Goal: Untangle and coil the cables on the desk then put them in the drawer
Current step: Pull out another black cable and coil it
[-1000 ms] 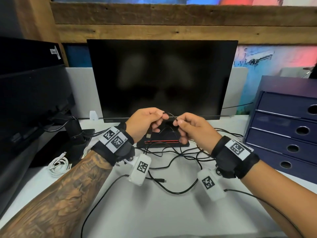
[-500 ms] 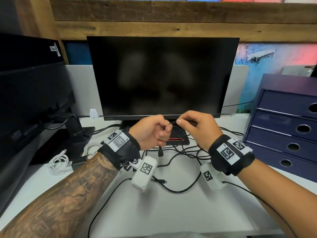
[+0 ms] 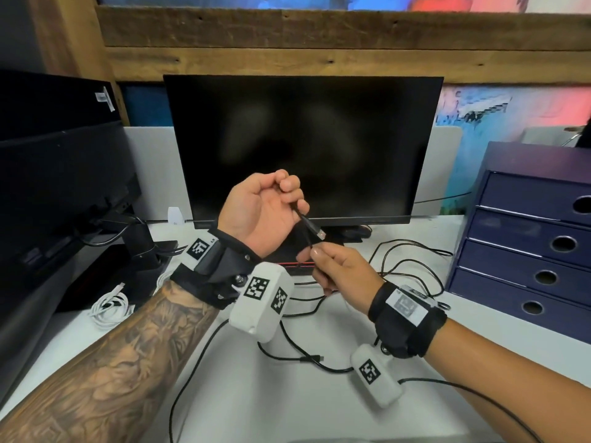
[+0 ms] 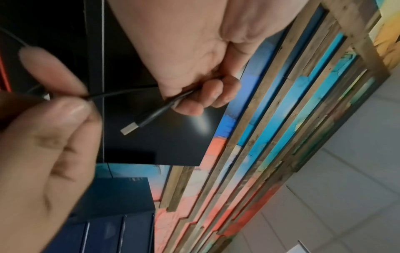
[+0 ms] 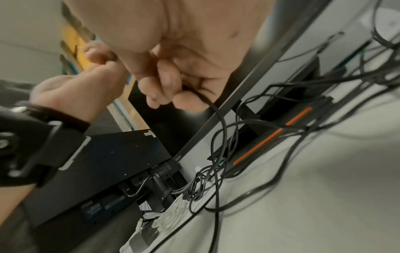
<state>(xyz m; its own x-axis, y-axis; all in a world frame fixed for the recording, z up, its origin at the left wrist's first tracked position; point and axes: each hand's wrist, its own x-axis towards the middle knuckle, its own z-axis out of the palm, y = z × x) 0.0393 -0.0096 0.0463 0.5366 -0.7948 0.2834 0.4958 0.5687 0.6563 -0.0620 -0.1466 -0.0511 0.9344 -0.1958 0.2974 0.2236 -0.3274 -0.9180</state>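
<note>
Between the two raised hands ran a black cable [image 3: 306, 230]. Left hand [image 3: 260, 212] pinched it just behind the plug [image 4: 129, 131], which stuck out below the fingers. Right hand [image 3: 340, 270] pinched it lower down; the remaining length dropped into a tangle [image 5: 227, 154] on the desk [image 3: 287, 394], strands indistinguishable there.

A thin black cable [image 3: 306, 233] is held taut and raised between the left hand [image 3: 262, 212] and right hand [image 3: 343, 270], its silver USB plug [image 3: 319, 233] jutting free just beyond the left fingers. The rest is trailed below the right hand into black loops [image 3: 406, 266] tangled on the desk [image 3: 287, 394].
</note>
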